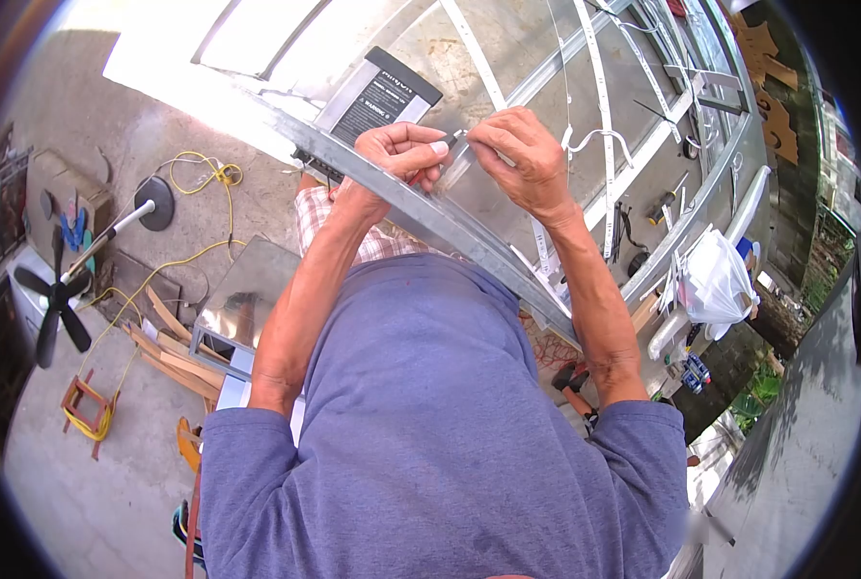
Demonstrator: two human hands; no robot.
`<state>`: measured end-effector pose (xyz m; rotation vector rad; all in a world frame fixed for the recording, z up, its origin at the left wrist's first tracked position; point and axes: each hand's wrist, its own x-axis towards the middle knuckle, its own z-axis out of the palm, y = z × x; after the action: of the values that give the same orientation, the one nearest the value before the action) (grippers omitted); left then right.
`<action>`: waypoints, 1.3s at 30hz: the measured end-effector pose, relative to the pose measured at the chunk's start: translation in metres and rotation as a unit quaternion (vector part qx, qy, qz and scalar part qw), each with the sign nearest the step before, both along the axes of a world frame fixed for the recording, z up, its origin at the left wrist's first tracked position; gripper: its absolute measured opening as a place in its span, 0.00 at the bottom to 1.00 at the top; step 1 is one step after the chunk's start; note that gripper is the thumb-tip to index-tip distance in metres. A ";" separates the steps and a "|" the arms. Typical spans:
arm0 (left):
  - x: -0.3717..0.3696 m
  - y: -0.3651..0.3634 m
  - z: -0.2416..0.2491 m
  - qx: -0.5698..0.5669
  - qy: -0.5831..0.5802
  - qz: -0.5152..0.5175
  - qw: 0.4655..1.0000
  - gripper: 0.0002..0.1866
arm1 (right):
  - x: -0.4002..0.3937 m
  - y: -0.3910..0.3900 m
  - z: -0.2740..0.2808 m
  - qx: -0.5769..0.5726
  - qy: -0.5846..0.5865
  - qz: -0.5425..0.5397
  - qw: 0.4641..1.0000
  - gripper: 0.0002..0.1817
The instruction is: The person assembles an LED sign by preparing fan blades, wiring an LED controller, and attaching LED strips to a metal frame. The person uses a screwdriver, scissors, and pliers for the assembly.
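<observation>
My left hand (403, 166) is closed in a pinch above the metal frame bar (430, 220). At its thumb tip is a small dark piece with a pale end (455, 138), too small to name. Close by, my right hand (522, 162) has its fingers pinched together near that pale end; what they hold is hidden. Behind my left hand lies a grey box with a black warning label (382, 96). White light strips with evenly spaced marks (599, 96) run across the frame, and a loose white wire (604, 135) curves beside my right hand.
A standing fan (54, 307) is on the left, with a yellow cord (228, 207) on the concrete floor. A metal case (247, 299) and wood pieces (175, 359) lie near my left arm. A white plastic bag (715, 280) and a screwdriver (660, 207) are on the right.
</observation>
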<state>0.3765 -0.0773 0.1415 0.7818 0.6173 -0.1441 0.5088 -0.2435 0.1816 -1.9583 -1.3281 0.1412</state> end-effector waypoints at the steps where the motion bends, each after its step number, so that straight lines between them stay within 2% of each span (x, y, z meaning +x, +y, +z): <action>1: 0.001 0.000 0.000 -0.003 0.001 0.000 1.000 0.12 | 0.000 0.001 -0.001 0.007 -0.013 0.005 1.000 0.13; 24: 0.008 -0.001 -0.001 0.000 0.002 -0.009 1.000 0.11 | 0.002 -0.001 -0.001 0.003 -0.038 0.010 0.999 0.16; 39: 0.007 0.001 -0.006 0.009 0.001 -0.021 1.000 0.10 | 0.002 0.000 0.002 0.020 -0.046 0.003 0.999 0.12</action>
<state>0.3834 -0.0763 0.1357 0.8125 0.6059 -0.1772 0.5105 -0.2432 0.1833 -1.9468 -1.3860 0.0270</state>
